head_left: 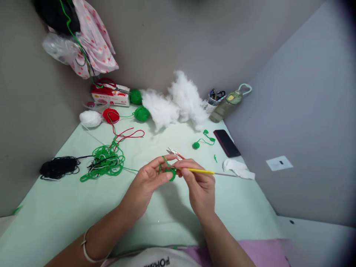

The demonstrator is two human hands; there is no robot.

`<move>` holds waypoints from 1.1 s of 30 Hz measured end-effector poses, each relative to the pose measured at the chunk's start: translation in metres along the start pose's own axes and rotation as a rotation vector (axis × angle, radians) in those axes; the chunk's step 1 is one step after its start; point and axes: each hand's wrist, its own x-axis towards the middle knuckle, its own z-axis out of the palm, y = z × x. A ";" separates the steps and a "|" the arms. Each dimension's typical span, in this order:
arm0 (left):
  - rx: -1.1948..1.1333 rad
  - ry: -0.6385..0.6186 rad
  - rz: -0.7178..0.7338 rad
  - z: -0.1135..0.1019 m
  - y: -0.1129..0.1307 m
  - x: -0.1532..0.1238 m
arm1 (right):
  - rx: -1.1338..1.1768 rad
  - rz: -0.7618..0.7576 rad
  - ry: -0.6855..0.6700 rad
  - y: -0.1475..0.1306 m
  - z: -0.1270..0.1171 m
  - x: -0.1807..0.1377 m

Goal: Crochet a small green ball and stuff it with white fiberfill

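Above the middle of the table, my left hand (148, 181) pinches a small round piece of green crochet work (172, 175), with green yarn looped over its raised index finger. From that hand, a strand runs left to a loose tangle of green yarn (107, 163). My right hand (198, 183) grips a crochet hook (201, 171) with a yellow handle, its tip meeting the green piece. The fingers partly hide both the piece and the hook's tip. Just beyond my hands lie small thread snips (175, 152) with red handles.
White stuffing (186, 98), green yarn balls (142, 114), a red yarn ball (111, 115) and a white one (90, 118) line the back. Black yarn (59, 167) lies left. At right are a phone (227, 143), a bottle (226, 105), a pen cup (211, 102) and white cloth (239, 168).
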 end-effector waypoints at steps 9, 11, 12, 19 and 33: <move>0.226 0.014 0.059 -0.007 -0.001 -0.006 | 0.129 0.123 0.027 -0.001 -0.004 0.003; 0.266 0.025 0.077 -0.008 -0.001 -0.005 | 0.069 0.066 0.024 -0.005 -0.002 0.001; 0.293 0.032 0.086 -0.009 -0.001 -0.005 | 0.025 0.031 0.022 -0.006 -0.001 0.000; 0.450 0.093 0.143 -0.010 0.001 -0.005 | -0.190 -0.162 -0.027 -0.007 -0.001 -0.006; -0.073 -0.009 -0.077 0.001 0.008 0.000 | -0.062 -0.139 0.064 -0.001 -0.003 0.000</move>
